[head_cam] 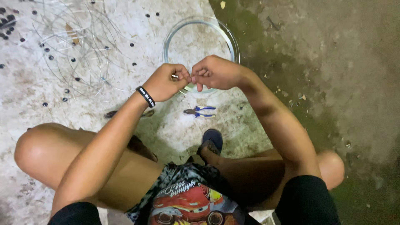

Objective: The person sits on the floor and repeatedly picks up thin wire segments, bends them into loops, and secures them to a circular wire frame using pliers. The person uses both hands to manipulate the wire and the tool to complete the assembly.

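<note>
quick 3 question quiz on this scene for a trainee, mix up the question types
1. True or false: the pliers lie on the floor, in neither hand.
2. Which wrist wears the black band? A) left B) right
3. Fill in: the clear round dish lies just beyond the ____.

Key:
1. True.
2. A: above it the left hand meets the right hand, fingertips pinched together.
3. Hands.

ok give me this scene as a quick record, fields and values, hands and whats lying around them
left hand: closed, fingertips pinching something small, too small to tell
right hand: closed, meeting the left hand's fingertips
wristband: black, on the left wrist
glass bowl: clear, round, beyond the hands
pliers: blue handles, on the floor below the hands
wire loops: thin tangle, upper left
beads: small, dark, scattered on the floor
</note>
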